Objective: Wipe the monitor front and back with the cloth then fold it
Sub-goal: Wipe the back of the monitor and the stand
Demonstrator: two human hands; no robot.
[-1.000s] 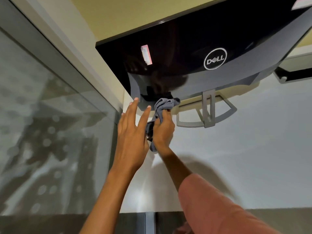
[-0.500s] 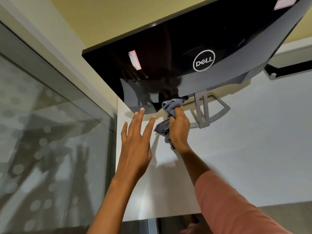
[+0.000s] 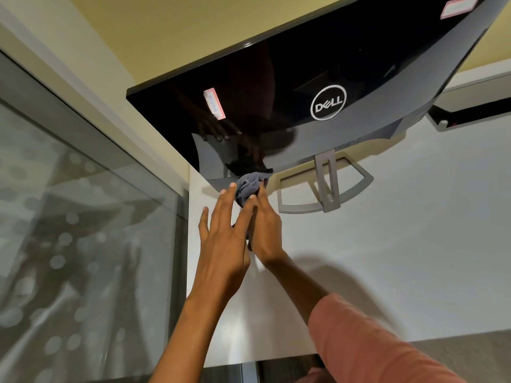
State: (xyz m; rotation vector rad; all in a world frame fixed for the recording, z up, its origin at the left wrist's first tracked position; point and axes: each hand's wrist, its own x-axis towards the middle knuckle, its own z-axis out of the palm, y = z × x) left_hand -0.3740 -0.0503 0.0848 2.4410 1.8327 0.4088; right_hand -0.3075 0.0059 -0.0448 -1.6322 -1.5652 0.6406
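Since the earlier frame the left hand has closed in against the right, fingers straight, holding nothing. Right hand grips the bunched grey cloth, pressed to the lower left corner of the monitor back, near the table's left edge. Stand sits right.

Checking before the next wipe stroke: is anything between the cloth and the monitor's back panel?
Nothing visible. The right hand grips the grey cloth with its top at the lower edge of the monitor. The left hand, fingers straight, overlaps the cloth's near side, not the panel side.
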